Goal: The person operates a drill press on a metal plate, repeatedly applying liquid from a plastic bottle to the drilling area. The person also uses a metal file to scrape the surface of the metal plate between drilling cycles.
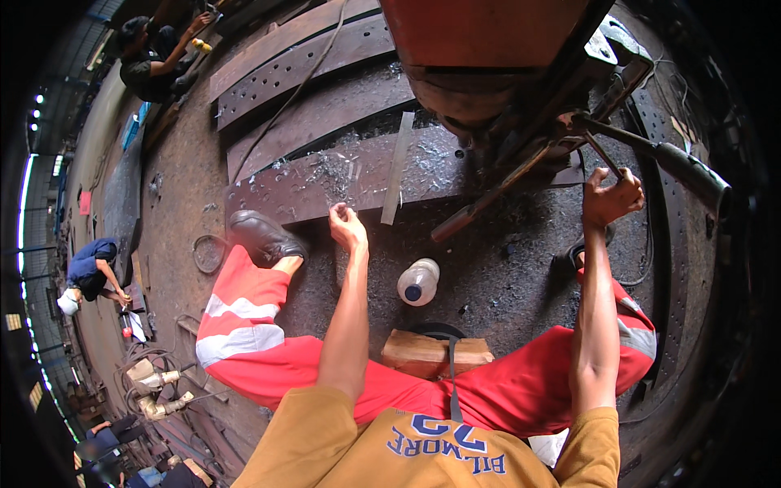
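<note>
My right hand (612,199) is wrapped round a thin metal lever (603,153) of a large orange-red machine (480,41). Two thicker handles of that machine reach out on either side, a worn bar (480,213) and a dark round grip (691,172). Over the near edge of a brown steel plate (305,189) my left hand (348,228) is closed in a pinch; what its fingertips hold, if anything, is too small to make out. Curly metal shavings (342,167) and a flat metal strip (398,167) lie on the plate. The machine's lower end is in shadow.
A clear plastic bottle (419,281) with a dark cap stands between my legs, beyond a wooden block (435,354). More plates with drilled holes (305,85) lie ahead, a cable (313,69) across them. People (150,65) work at the left, near hoses and brass-coloured fittings (154,386).
</note>
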The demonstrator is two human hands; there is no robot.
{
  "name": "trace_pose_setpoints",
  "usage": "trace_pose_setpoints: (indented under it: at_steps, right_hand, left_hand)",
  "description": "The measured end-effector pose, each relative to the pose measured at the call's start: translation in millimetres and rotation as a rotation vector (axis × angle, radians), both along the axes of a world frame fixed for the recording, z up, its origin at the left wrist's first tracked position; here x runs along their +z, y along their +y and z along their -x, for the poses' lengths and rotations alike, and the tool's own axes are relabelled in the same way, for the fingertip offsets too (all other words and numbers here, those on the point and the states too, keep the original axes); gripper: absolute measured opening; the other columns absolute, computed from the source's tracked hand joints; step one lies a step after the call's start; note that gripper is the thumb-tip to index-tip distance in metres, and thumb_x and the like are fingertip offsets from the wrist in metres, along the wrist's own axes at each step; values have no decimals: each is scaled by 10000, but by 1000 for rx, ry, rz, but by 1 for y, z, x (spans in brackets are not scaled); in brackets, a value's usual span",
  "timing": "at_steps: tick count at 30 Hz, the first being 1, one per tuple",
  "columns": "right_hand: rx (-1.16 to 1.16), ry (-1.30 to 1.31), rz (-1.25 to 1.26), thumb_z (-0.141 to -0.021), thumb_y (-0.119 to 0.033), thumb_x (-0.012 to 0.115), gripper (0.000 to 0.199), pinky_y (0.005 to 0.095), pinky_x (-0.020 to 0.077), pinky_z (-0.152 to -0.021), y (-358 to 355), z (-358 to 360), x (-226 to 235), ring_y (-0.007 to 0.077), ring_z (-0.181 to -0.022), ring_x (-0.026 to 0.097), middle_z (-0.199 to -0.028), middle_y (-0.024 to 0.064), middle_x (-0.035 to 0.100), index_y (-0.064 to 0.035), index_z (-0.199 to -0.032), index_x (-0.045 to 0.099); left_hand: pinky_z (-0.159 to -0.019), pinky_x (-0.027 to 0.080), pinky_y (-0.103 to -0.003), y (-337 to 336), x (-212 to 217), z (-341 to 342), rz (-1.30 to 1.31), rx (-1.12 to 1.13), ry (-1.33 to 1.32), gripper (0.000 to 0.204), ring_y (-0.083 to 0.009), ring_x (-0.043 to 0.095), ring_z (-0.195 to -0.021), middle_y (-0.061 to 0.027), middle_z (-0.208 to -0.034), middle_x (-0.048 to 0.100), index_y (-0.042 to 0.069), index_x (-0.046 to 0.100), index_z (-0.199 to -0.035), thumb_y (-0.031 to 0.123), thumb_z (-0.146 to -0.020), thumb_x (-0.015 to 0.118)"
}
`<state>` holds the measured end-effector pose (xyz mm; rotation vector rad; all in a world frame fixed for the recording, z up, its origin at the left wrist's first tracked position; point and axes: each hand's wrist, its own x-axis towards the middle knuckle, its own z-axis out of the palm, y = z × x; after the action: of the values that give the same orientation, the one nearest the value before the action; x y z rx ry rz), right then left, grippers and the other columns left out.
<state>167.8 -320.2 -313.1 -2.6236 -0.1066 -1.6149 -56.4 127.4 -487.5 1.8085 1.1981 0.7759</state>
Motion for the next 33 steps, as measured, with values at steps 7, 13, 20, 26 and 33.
trace_pose_setpoints:
  at_steps: [7, 13, 20, 26, 33]
  right_hand:
    - [48, 29, -58, -768, -212, 662, 343, 493, 335, -1000, 7, -3, 1, 289, -1006, 546, -977, 86, 568, -93, -1070, 550]
    - [34, 29, -31, -773, -236, 685, 381, 488, 345, -989, 7, -4, 2, 297, -1009, 562, -982, 88, 572, -82, -1093, 548]
    - [19, 35, -34, -774, -237, 682, 372, 488, 336, -999, -7, -1, -5, 296, -1015, 560, -990, 90, 573, -82, -1085, 548]
    - [64, 29, -57, -783, -231, 673, 357, 484, 341, -994, 11, -3, 2, 291, -1013, 557, -986, 84, 566, -86, -1082, 543]
    - [46, 1, -39, -777, -223, 681, 364, 479, 341, -989, 3, -4, -1, 289, -1012, 553, -987, 82, 564, -86, -1086, 547]
  left_hand:
    - [-620, 530, -251, 26, -3, 8, 444, -12, -277, 315, -125, 612, -677, -32, -877, 610, 33, 642, -1215, -57, -964, 474]
    - [-480, 540, -283, 41, 6, -9, 848, 263, -145, 311, -138, 615, -621, -69, -935, 609, 81, 631, -1226, 3, -988, 447]
    - [-652, 517, -267, -33, 72, -74, 650, -486, -17, 981, -115, 596, -697, -126, -1048, 685, 225, 88, -1639, -182, -782, 337]
    - [-809, 543, -367, -41, 33, -100, 272, -602, 284, 573, -255, 720, -884, -193, -926, 740, 79, 571, -1396, -28, -847, 451]
    - [-881, 530, -473, -70, 38, -122, 3, -688, 329, 344, -434, 671, -969, -303, -1023, 685, -34, 680, -1200, 106, -901, 586]
